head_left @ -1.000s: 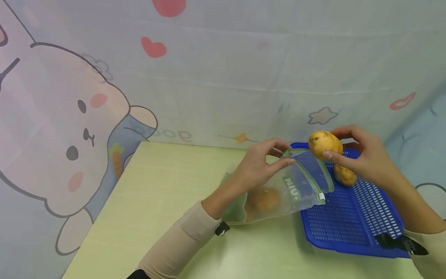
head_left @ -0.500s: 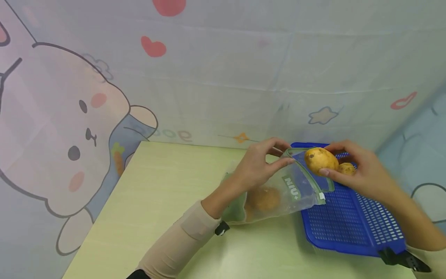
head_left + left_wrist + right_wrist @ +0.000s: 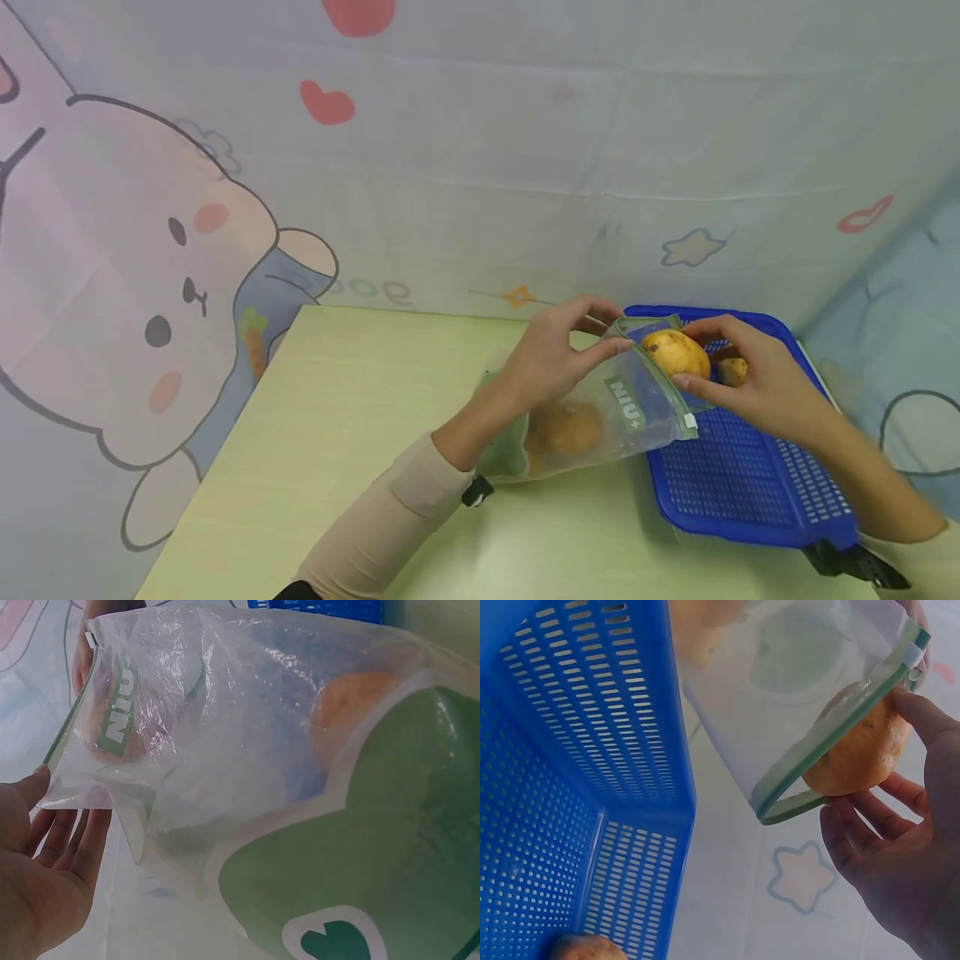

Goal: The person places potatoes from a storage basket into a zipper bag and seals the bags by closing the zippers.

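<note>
Here, your left hand [image 3: 558,360] pinches the upper lip of the clear zip bag [image 3: 600,412], holding its mouth open toward three o'clock; one potato already lies inside. Your right hand [image 3: 738,379], fingers curled around a potato [image 3: 675,353], holds it at that mouth, above the blue basket [image 3: 750,483], where another potato [image 3: 731,371] lies at twelve o'clock.

Bag [image 3: 600,417] lies on table [image 3: 337,433], its mouth over the left edge of basket [image 3: 750,492]. One potato [image 3: 567,427] inside bag, another [image 3: 675,352] at its mouth, a third [image 3: 732,370] in basket behind.

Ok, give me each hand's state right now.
Left hand: pinches the bag at its mouth rim.
Right hand: holds a potato at the bag's opening.
</note>
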`<state>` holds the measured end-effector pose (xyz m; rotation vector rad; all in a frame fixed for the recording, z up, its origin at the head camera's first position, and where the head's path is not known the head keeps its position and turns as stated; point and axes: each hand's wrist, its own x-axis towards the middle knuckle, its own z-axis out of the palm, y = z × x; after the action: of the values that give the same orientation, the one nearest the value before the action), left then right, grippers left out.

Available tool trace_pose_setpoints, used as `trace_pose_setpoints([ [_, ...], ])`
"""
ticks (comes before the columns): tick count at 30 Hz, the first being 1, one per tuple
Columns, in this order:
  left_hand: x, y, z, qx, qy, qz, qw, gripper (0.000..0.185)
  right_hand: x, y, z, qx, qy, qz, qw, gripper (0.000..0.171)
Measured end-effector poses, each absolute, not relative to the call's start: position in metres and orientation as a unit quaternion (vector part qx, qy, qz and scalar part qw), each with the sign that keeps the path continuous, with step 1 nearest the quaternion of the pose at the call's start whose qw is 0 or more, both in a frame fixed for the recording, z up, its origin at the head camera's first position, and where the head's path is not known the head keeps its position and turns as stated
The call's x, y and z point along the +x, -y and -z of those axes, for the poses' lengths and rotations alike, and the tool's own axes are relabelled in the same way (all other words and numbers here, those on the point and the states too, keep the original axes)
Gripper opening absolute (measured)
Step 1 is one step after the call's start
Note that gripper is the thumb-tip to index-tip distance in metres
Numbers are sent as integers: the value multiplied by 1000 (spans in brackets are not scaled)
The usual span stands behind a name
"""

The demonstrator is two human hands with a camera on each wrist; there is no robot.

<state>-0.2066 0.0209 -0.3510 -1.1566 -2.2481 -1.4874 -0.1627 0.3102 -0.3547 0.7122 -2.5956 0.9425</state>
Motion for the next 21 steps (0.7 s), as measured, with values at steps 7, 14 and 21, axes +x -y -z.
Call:
trace_pose_setpoints([
  [7,-207,-20,352,-383,762,510,111,29,-162,-306,355,246,899,-339,126,49],
  [14,-206,-20,350,-383,761,510,118,26,-164,-310,351,200,894,-377,137,34],
  [21,-207,-20,351,-381,761,511,119,27,-186,-338,353,121,918,-353,134,38],
])
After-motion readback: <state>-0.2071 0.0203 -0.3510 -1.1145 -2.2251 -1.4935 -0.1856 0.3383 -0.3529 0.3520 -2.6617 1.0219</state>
